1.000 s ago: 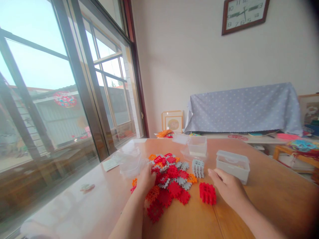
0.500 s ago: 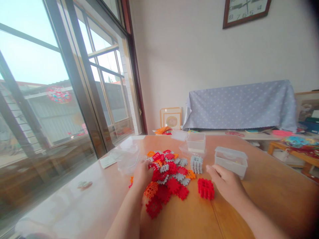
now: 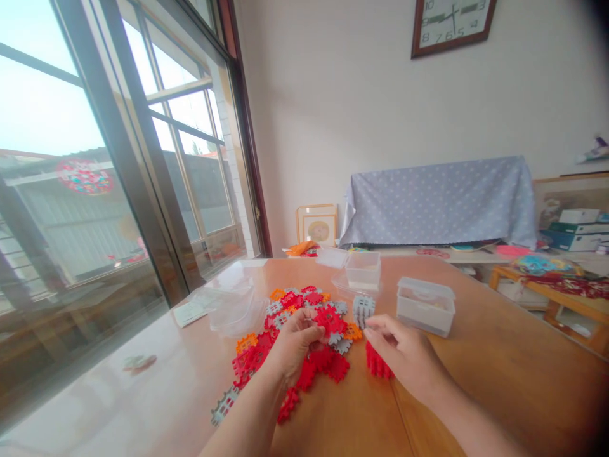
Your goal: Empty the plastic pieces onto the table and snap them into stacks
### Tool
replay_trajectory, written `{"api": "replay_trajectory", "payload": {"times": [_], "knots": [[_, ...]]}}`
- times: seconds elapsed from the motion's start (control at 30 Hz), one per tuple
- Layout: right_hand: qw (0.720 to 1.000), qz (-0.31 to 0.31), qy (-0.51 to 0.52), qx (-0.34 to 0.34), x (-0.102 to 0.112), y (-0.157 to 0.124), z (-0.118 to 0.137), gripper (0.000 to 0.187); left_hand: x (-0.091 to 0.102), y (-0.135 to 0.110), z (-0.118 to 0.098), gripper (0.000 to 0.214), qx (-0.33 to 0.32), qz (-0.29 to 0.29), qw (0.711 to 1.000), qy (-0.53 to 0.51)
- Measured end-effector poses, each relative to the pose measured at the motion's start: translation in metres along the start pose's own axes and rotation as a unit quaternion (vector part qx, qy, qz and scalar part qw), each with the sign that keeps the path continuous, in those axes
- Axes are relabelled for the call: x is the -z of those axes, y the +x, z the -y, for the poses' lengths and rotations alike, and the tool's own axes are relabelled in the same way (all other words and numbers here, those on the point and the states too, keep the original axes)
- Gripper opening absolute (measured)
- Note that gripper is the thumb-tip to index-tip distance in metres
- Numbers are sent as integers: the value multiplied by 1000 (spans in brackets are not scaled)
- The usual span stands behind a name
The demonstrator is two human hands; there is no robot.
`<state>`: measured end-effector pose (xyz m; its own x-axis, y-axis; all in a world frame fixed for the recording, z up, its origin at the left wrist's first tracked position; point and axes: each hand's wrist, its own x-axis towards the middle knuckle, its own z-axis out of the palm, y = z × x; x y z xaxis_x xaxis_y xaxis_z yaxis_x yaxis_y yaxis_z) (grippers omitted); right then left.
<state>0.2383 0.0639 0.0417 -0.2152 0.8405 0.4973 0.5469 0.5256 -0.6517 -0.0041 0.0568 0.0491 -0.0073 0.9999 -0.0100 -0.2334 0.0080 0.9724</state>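
Observation:
A pile of flat interlocking plastic tiles (image 3: 290, 317), red, grey and orange, lies on the wooden table (image 3: 476, 381). My left hand (image 3: 292, 346) hovers over the pile with fingers curled round a red tile (image 3: 326, 317). My right hand (image 3: 404, 355) reaches in from the right, its fingers pinched towards that tile, and it covers part of a red stack of joined tiles (image 3: 375, 365). A grey stack of joined tiles (image 3: 362, 309) stands just behind. One grey tile (image 3: 223, 406) lies apart at the near left.
A lidded clear box (image 3: 425, 306) sits right of the pile, an open clear box (image 3: 363, 270) behind it, and clear lids and tubs (image 3: 235, 308) to the left. A big window runs along the left. A cloth-covered piece of furniture (image 3: 438, 200) stands against the far wall.
My left hand has lifted from the pile's left side with a red tile. My right hand has moved left over the red stack. Tiles have spread towards the near left.

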Motion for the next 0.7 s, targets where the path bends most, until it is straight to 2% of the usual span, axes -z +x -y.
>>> {"api": "replay_trajectory", "payload": {"times": [0.27, 0.5, 0.7], "knots": [[997, 0, -41, 64, -14, -4, 10, 51, -21, -10, 8, 38, 68, 66, 994, -48], [995, -7, -65, 78, -13, -3, 11, 49, -25, -13, 14, 35, 86, 115, 987, -77], [996, 4, -50, 78, -7, -1, 10, 41, -26, -18, 13, 29, 95, 176, 978, -54]]}}
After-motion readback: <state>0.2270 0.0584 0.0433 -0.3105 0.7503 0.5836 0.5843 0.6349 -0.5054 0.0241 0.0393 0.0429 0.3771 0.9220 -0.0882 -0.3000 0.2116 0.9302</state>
